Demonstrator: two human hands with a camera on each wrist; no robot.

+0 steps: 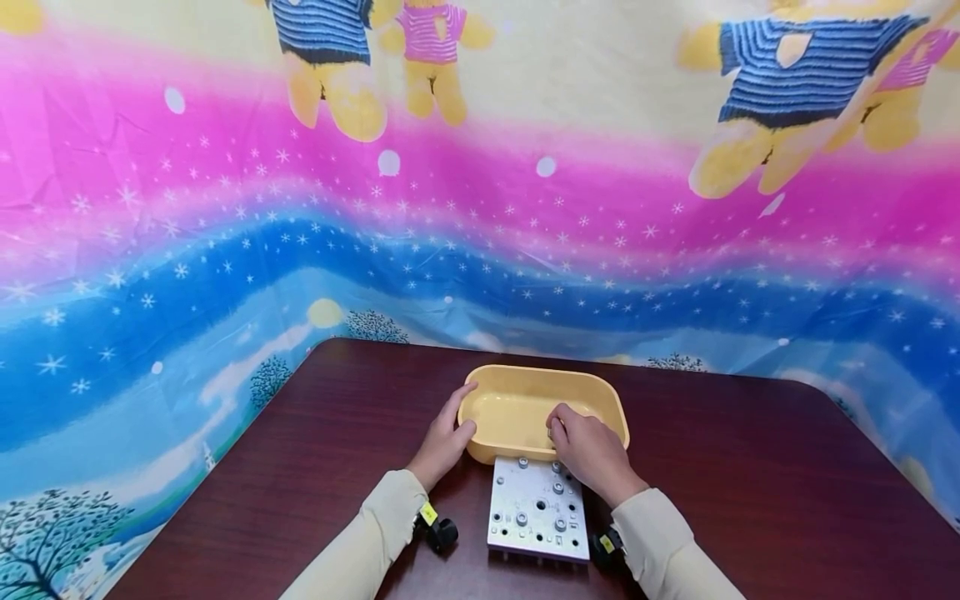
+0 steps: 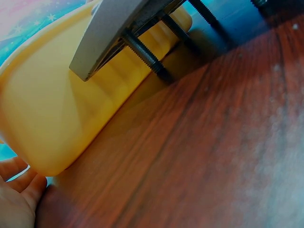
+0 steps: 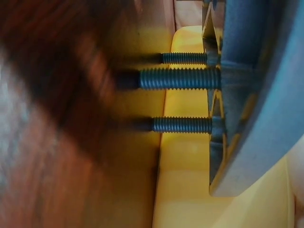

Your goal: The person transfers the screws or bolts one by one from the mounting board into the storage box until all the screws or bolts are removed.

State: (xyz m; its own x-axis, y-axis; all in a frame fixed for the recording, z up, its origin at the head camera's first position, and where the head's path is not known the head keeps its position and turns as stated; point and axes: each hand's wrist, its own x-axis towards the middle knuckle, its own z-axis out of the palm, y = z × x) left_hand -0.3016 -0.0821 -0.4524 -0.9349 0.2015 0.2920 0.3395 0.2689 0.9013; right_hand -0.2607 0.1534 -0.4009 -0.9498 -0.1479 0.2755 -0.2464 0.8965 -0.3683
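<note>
A pale yellow plastic tub (image 1: 510, 375) stands on the table, and my left hand (image 1: 442, 442) holds its left end, thumb at the near corner of the rim. In the left wrist view, the fingers (image 2: 21, 180) of that hand lie against the tub's outer lower corner. Over the tub's right part, my right hand (image 1: 592, 450) has curled fingers that pinch a small silvery piece (image 1: 551, 432), mostly hidden by them. Just in front of the tub is a metal plate (image 1: 517, 492) with holes and several socket-head bolts (image 1: 522, 518). Threaded shanks (image 3: 180, 78) stick out beneath the plate.
The dark red-brown wooden table (image 1: 345, 433) carries the tub and plate. Behind it hangs a cloth (image 1: 480, 208) printed with bears and snowflakes. A small black wrist camera (image 1: 442, 533) sits by the left sleeve, close to the plate's left side.
</note>
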